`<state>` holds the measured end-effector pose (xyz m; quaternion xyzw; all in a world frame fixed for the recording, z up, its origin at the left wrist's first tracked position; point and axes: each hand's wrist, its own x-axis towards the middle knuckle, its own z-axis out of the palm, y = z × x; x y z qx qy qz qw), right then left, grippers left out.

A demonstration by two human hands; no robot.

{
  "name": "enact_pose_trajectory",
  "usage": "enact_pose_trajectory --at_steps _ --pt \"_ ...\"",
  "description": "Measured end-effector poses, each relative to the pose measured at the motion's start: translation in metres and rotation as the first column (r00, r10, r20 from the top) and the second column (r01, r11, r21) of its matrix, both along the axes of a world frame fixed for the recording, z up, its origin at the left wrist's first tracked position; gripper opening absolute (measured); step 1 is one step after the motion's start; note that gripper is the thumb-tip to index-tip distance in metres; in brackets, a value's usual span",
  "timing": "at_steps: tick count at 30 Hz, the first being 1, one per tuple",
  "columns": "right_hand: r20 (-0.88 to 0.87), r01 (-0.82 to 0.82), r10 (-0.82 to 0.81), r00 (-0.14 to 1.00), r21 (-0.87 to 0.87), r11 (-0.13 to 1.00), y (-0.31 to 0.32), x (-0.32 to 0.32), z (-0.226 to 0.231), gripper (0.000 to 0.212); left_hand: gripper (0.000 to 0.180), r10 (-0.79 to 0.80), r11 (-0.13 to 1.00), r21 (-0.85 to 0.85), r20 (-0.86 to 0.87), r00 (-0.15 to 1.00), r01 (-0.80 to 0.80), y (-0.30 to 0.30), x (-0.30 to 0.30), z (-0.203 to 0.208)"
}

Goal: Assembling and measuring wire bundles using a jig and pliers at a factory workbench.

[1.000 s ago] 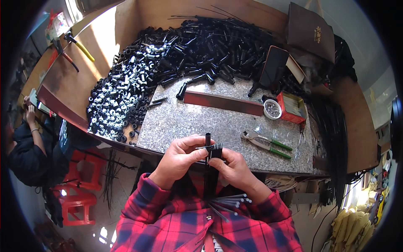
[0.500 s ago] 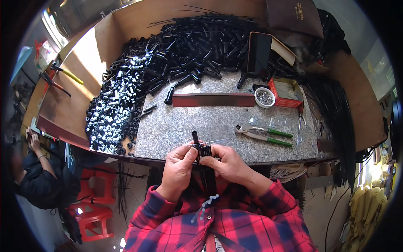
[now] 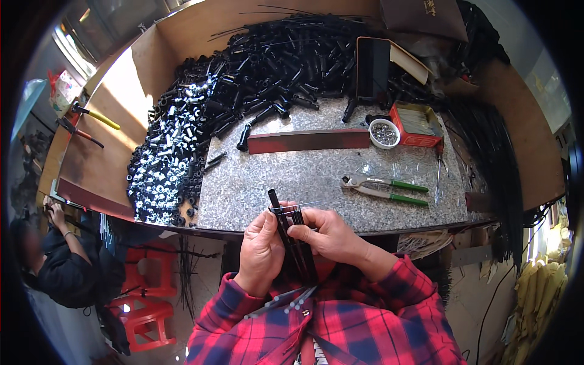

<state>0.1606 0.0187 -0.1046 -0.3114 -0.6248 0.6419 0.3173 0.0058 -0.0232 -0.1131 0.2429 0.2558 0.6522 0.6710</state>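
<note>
At the front edge of the table, my left hand [image 3: 261,248] is closed round a slim black tube [image 3: 273,198]. The tube tilts to the left and its tip pokes up past my fingers. My right hand [image 3: 331,235] pinches a bundle of thin black rods [image 3: 299,263] right beside it, thumb across the front. The bundle runs down towards my chest, where its pale grey tips [image 3: 287,300] fan out. A fine wire [image 3: 309,204] crosses the top of the rods between my hands. How the wire passes through them is too small to tell.
Green-handled pincers [image 3: 385,190] lie on the speckled tabletop [image 3: 267,173]. Behind them are a dark red bar [image 3: 308,140], a white cup [image 3: 384,145] of small metal bits and a red box [image 3: 416,141]. Black tubular parts [image 3: 267,73] pile up behind. A co-worker [image 3: 64,258] sits at left.
The black tube in my left hand leans further left, and its tip has moved left. The rods' grey lower tips have swung left and spread. My left fingers have shifted along the tube.
</note>
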Motion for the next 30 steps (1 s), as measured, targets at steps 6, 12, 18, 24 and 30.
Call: enact_pose_trajectory --at_steps 6,12,18,24,30 --pt "0.015 0.028 -0.029 0.999 0.024 0.999 0.000 -0.002 -0.001 0.017 0.033 0.013 1.000 0.010 -0.009 1.000 -0.013 -0.003 0.002 0.001" --pt "0.064 0.071 -0.076 0.995 0.079 0.994 0.000 -0.002 -0.001 0.021 0.030 0.095 0.995 0.026 -0.048 0.994 -0.094 -0.005 0.005 -0.003" --pt "0.096 0.067 -0.080 0.992 0.133 0.989 0.000 -0.003 -0.003 0.019 0.029 0.131 0.991 0.030 -0.038 0.991 -0.130 -0.009 0.008 0.000" --pt "0.034 0.057 -0.059 0.998 0.066 0.996 -0.002 -0.002 -0.002 0.021 0.028 0.111 0.993 0.028 -0.021 0.994 -0.110 -0.009 0.012 0.002" --pt "0.137 0.144 -0.185 0.973 0.263 0.954 -0.008 -0.007 0.003 0.022 0.027 0.222 0.975 0.029 -0.079 0.972 -0.221 -0.010 0.016 0.000"
